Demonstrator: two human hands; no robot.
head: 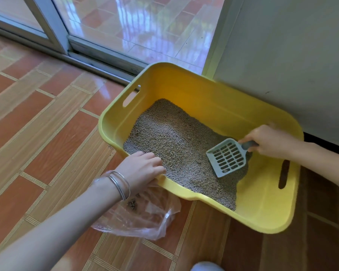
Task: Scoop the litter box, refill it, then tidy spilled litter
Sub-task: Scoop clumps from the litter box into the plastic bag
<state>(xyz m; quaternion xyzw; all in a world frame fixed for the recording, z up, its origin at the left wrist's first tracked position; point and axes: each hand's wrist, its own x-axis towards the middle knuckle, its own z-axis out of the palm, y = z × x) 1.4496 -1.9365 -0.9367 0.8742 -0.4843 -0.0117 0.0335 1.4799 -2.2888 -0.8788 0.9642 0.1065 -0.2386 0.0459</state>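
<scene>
One scoop (226, 157), gripped by right hand (270, 141), angles blade nearward and left.

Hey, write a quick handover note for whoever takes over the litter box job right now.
Left hand grips the near rim of the yellow litter box.
Right hand holds the scoop by its handle, blade resting on the litter.
Clear bag lies on the floor beside the box, under the left wrist, a few clumps inside.
Done: some scooping.
Left: finish scooping, refill, tidy spills.
</scene>
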